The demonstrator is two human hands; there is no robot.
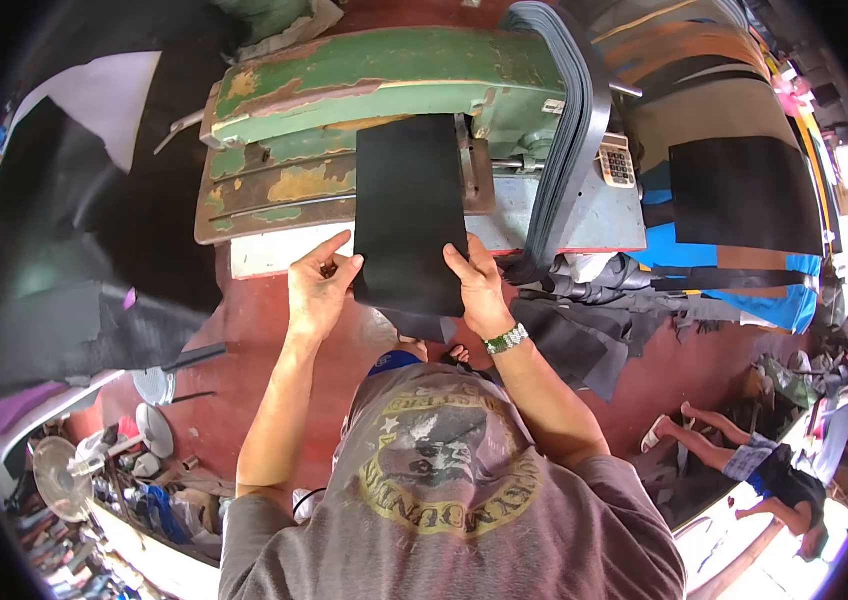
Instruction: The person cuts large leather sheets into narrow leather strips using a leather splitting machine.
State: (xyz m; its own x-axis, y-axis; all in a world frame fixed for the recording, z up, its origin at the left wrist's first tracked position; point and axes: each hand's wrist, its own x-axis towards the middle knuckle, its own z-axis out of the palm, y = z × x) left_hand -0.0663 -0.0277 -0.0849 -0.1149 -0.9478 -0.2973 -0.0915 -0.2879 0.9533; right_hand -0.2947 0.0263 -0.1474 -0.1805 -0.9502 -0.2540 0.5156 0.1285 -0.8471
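Observation:
A black rectangular sheet (410,215), which looks like leather or rubber, lies partly over the bed of a green machine (384,75) with worn paint. Its near end sticks out past the machine's front edge toward me. My right hand (482,290) grips the sheet's right edge near the lower corner, thumb on top and the other fingers partly hidden. At the left edge, my left hand (317,285) has its thumb and index finger apart, with the thumb tip at or touching the sheet. Its remaining fingers are curled.
Long dark strips (569,130) hang over the machine's right end beside a calculator (617,162). Black sheets lie left (94,230) and right (744,195). Scraps (584,335) cover the floor at right. A fan (62,478) stands lower left. Another person (764,475) is at lower right.

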